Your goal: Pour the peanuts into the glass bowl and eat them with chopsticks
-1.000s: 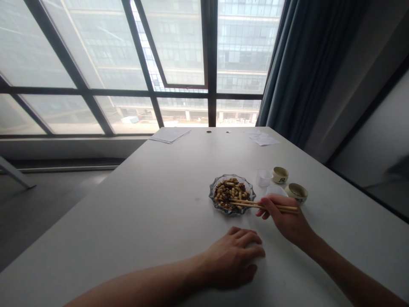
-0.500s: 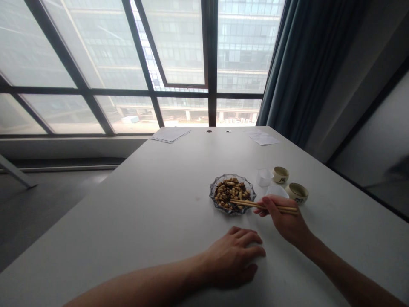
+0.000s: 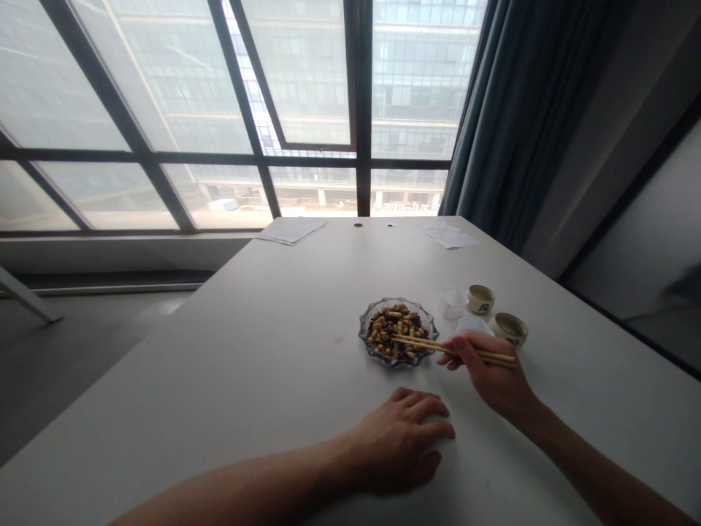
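Observation:
Between the fingers of my right hand [image 3: 485, 369] is a pair of wooden chopsticks [image 3: 460, 352], pointing left. Their tips reach into a mix of peanuts and dark bits [image 3: 402, 325] heaped in a scalloped glass dish [image 3: 366, 343]. Whether the tips pinch a piece is too small to tell. My left hand [image 3: 405, 435] rests palm down on the white table in front of the dish, fingers loosely spread and holding nothing. Just beyond my right hand stand a clear plastic cup [image 3: 452, 303] and a second clear container [image 3: 474, 325], partly covered by the hand.
Two small cream ceramic cups with dark characters, a rear cup [image 3: 480, 299] and a nearer cup [image 3: 510, 329], stand right of the dish. Papers [image 3: 293, 230] lie at the table's far left corner, more sheets [image 3: 452, 235] at the far right. Windows and a blue curtain [image 3: 493, 124] border the table [image 3: 246, 351].
The chopstick tips have shifted slightly left and up within the peanut mix, and my right hand has moved a little. My left hand stays put.

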The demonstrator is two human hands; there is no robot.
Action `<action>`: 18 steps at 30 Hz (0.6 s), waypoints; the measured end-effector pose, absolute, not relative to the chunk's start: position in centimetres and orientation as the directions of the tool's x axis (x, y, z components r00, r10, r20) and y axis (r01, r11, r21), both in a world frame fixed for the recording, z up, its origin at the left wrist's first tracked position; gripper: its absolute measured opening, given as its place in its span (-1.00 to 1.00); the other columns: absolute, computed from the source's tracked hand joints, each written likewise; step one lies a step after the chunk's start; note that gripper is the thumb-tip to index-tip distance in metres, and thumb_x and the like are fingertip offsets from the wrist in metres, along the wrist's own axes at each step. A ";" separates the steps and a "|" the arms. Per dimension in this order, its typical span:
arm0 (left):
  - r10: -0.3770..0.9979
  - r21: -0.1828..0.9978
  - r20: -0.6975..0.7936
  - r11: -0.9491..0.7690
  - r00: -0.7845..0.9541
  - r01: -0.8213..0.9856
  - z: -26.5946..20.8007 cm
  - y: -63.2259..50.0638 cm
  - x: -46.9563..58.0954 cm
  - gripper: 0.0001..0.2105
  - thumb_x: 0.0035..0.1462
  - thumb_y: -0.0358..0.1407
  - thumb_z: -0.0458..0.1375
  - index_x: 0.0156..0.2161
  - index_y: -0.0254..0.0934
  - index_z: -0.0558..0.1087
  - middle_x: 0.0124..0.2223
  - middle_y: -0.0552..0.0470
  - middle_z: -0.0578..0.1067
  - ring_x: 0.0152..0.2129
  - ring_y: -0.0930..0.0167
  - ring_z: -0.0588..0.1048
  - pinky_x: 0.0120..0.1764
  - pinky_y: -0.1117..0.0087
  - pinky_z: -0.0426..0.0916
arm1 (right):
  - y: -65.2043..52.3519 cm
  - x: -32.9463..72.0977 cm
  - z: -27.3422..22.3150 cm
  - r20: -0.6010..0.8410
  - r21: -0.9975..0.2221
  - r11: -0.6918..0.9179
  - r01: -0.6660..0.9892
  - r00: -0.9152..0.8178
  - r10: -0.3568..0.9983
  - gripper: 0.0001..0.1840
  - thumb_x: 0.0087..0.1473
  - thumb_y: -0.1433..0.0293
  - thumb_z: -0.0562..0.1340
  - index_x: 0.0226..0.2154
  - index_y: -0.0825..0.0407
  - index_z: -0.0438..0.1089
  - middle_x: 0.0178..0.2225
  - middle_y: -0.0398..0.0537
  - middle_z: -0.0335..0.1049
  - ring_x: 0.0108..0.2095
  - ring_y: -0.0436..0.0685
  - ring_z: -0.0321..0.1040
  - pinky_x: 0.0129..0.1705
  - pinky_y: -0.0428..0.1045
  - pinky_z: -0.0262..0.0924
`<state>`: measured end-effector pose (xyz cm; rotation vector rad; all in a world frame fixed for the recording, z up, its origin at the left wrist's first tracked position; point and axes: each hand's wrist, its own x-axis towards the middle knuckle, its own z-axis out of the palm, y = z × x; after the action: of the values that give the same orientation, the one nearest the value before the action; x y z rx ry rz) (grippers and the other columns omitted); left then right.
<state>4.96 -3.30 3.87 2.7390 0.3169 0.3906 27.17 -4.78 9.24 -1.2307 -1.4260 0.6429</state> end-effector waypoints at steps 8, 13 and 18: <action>0.272 0.374 0.230 -0.911 0.935 0.173 3.8 -3.4 5.0 -0.66 0.37 -0.23 0.21 0.20 -0.13 0.39 0.27 -0.05 0.45 0.24 0.18 0.41 0.33 0.17 0.18 | -4.9 27.2 9.6 0.346 -0.864 0.309 0.398 0.021 0.938 -0.55 0.38 0.08 0.26 -0.40 0.03 0.59 -0.46 -0.03 0.60 -0.45 0.10 0.53 -0.37 -0.04 0.44; 0.269 0.374 0.229 -0.912 0.936 0.170 3.9 -3.3 5.0 -0.65 0.36 -0.24 0.23 0.20 -0.14 0.39 0.27 -0.06 0.45 0.24 0.18 0.42 0.31 0.16 0.20 | -4.9 27.4 9.4 0.365 -0.856 0.329 0.398 0.016 0.931 -0.58 0.37 0.11 0.27 -0.40 0.02 0.59 -0.45 -0.04 0.59 -0.45 0.10 0.53 -0.36 -0.04 0.44; 0.265 0.371 0.240 -0.914 0.934 0.165 3.9 -3.3 5.1 -0.66 0.35 -0.24 0.23 0.19 -0.14 0.39 0.26 -0.04 0.45 0.22 0.20 0.43 0.31 0.18 0.20 | -4.4 26.8 8.6 0.418 -0.860 0.408 0.307 -0.037 0.908 -0.67 0.38 0.17 0.28 -0.32 0.00 0.60 -0.38 -0.04 0.61 -0.39 0.12 0.56 -0.33 -0.02 0.47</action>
<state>5.06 -3.31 3.86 2.7419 0.3148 0.4088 26.81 -4.39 8.58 -1.1048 -1.5812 0.6937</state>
